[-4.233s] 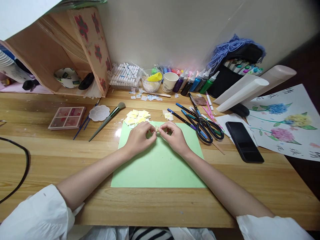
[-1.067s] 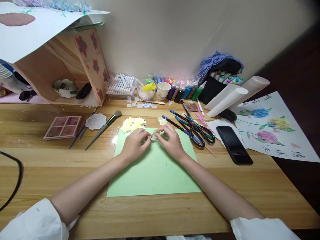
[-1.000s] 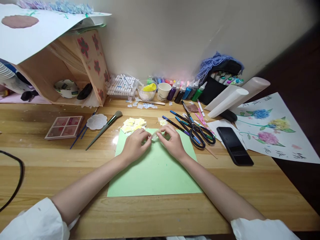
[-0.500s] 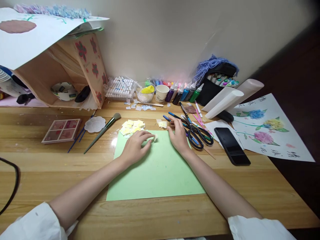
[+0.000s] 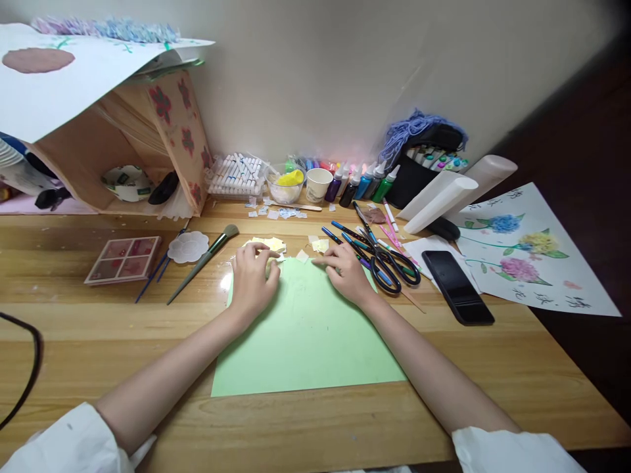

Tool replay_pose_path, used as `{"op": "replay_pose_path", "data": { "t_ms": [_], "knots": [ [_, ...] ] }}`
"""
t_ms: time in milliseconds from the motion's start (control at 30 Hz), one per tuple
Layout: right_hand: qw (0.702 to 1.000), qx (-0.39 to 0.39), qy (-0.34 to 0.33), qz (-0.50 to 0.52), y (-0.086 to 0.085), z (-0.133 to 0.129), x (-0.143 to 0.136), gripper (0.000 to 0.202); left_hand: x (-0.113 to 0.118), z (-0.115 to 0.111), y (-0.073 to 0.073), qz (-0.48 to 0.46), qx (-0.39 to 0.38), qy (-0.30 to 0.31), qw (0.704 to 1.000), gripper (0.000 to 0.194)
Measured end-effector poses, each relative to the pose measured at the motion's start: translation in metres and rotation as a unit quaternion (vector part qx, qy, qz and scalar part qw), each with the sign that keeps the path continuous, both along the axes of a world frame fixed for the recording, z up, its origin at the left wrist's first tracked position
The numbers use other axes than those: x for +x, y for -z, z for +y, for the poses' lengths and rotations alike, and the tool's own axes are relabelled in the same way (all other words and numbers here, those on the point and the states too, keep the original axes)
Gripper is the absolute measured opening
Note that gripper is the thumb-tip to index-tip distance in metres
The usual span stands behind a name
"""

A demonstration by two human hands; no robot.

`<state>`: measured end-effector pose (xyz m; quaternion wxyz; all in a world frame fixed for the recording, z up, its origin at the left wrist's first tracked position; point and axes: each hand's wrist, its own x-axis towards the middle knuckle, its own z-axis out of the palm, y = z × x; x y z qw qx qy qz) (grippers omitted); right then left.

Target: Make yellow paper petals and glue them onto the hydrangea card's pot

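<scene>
A green sheet of paper [image 5: 305, 335] lies on the wooden table under both hands. My left hand [image 5: 254, 282] rests over its upper left corner, fingers apart and curved, with the fingertips at a pile of yellow paper pieces [image 5: 276, 244] that it partly covers. My right hand [image 5: 345, 270] is over the sheet's upper right part, its fingers spread and nothing visible in them. Its index fingertip is beside a small pale paper piece [image 5: 302, 257] at the sheet's top edge. Further pale yellow pieces [image 5: 320, 246] lie just beyond that hand.
Black scissors [image 5: 384, 263] and pens lie right of the sheet, then a phone [image 5: 457, 287] and a flower drawing [image 5: 537, 256]. Paint bottles [image 5: 350, 189], a paper cup [image 5: 319, 185] and a bowl [image 5: 286, 187] line the wall. A brush [image 5: 202, 264] and palette [image 5: 188, 247] are left.
My left hand has moved left to the yellow pile, away from the small piece it was near. My right hand has shifted slightly left, and a pale piece now lies at the sheet's top edge.
</scene>
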<state>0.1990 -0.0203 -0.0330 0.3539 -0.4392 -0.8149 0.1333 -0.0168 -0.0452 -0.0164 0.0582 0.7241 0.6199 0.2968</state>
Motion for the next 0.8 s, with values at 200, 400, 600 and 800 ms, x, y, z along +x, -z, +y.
{"op": "replay_pose_path", "data": {
  "t_ms": [200,400,600,800],
  "knots": [
    [0.998,0.013,-0.016,-0.053,0.003,-0.003,-0.004,0.035,-0.003,0.006,0.003,0.038,-0.027,-0.05,0.998,0.026],
    [0.998,0.023,0.039,-0.044,0.002,-0.006,-0.008,0.035,-0.01,0.012,0.003,0.036,-0.029,-0.038,0.998,0.027],
    [0.999,0.031,0.016,-0.017,0.0,-0.01,-0.012,0.031,-0.013,0.012,0.004,-0.062,-0.008,0.01,0.998,0.009],
    [1.0,0.028,0.004,-0.006,-0.002,-0.012,-0.014,0.029,-0.016,0.014,0.005,-0.147,-0.008,0.037,0.988,0.017]
  ]
}}
